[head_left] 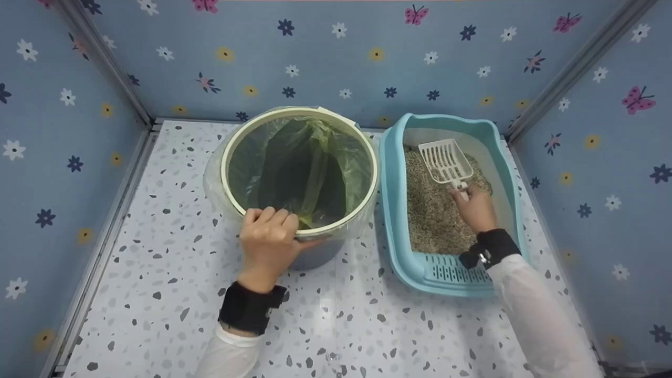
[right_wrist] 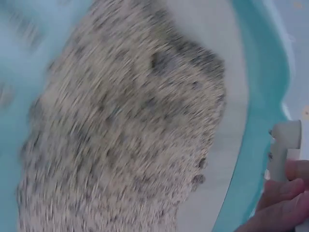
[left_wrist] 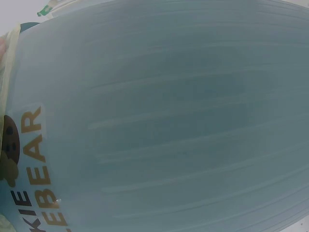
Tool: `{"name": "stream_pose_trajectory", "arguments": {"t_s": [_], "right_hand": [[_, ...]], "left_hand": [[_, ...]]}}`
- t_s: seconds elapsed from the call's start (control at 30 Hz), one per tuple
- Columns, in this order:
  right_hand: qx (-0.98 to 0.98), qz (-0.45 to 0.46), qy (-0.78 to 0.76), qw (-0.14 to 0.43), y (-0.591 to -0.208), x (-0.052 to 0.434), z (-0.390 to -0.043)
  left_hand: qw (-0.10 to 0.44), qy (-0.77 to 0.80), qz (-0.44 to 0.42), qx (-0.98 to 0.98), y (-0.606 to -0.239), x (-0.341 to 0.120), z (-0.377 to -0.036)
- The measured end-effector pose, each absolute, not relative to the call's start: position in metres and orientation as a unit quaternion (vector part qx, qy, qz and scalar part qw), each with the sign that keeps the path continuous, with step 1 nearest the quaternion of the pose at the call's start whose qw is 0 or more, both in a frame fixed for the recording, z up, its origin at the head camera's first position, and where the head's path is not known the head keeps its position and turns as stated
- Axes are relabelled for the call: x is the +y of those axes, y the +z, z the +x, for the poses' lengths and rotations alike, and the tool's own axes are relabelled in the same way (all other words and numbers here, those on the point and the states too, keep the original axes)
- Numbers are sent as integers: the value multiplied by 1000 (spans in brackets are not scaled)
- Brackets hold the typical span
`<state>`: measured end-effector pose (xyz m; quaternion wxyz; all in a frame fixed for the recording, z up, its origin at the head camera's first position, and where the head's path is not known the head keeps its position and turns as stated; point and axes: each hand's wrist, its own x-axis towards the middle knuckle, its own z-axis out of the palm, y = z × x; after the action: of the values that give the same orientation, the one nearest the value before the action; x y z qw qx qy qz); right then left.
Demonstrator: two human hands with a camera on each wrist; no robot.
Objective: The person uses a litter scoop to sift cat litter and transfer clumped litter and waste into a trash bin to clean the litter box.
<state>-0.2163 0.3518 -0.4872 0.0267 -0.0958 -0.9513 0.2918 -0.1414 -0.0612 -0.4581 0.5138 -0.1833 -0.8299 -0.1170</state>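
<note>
1. left hand (head_left: 269, 236) grips trash bin (head_left: 320, 254) by near rim, yellow liner (head_left: 357, 157) over it.
2. right hand (head_left: 478, 207) holds slotted litter scoop (head_left: 446, 162) by handle, head pointing away.
3. litter box (head_left: 394, 210) with litter (head_left: 436, 226) below right hand.

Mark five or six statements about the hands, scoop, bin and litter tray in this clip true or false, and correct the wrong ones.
1. The right hand holds a white scoop. True.
2. The left hand grips the rim of the bin. True.
3. The litter tray is pink. False: it is light blue.
4. A bag lines the bin. True.
5. The bin stands right of the tray. False: it stands left of it.
6. The tray holds no litter. False: litter covers much of its floor.
</note>
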Motion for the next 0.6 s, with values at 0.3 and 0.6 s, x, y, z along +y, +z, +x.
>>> {"name": "stream_pose_trajectory", "arguments": {"t_s": [0.3,0.6], "right_hand": [[-849,-115,497,-138,-465,357,-209],[-837,-109,508,-172,-459,369,-202]], "left_hand": [[516,-115,-185,-828,-460,-61,-142],[516,-124,-185,-827,-459,-61,-142]]}}
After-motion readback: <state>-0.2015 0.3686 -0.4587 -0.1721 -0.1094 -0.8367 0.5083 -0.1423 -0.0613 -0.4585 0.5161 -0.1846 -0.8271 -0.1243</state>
